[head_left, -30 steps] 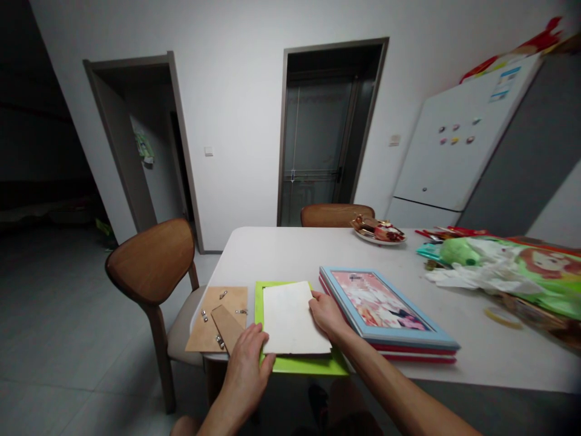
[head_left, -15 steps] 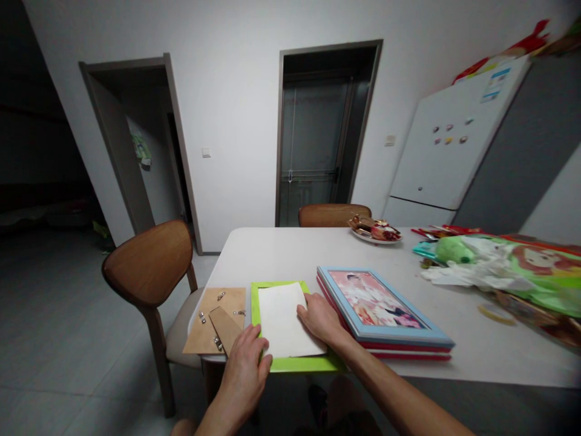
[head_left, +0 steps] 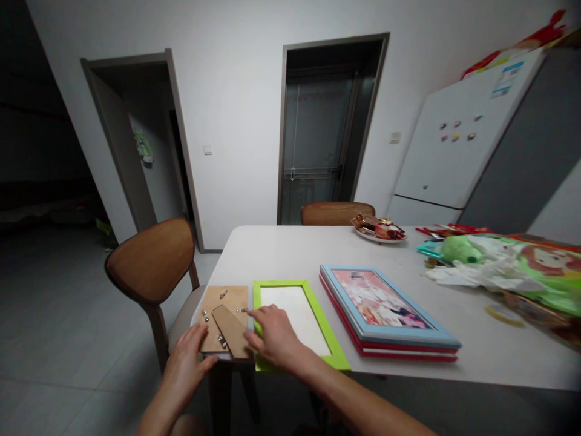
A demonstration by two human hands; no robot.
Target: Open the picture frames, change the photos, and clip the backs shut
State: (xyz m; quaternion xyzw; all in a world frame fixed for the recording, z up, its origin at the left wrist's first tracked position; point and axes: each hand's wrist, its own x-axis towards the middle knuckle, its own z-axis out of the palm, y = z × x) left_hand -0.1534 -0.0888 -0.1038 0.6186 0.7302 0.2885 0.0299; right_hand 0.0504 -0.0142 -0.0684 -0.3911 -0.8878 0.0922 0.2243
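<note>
A brown backing board [head_left: 231, 297] with several metal clips and a fold-out stand leg [head_left: 229, 330] lies at the table's left front corner. My left hand [head_left: 186, 357] grips its lower left edge, fingers at the side and thumb at the bottom. At its right edge, my right hand [head_left: 276, 333] has the index finger by a clip and the thumb against the stand leg. That hand reaches across a lime-green picture frame [head_left: 320, 312], whose opening shows a white sheet [head_left: 299, 315]. The frame's lower left part is hidden under my right hand.
Right of the green frame sits a stack of picture frames, a light blue one [head_left: 399, 330] on top. Farther off stand a plate of wrapped items [head_left: 379, 236] and a heap of bags [head_left: 535, 260]. A tape roll [head_left: 503, 316] and a wooden chair [head_left: 152, 260] flank the area.
Both hands have moved left, from the white sheet and green frame to the backing board. The sheet, which overlapped the frame's border, now sits within the opening. The board's left edge has shifted slightly.
</note>
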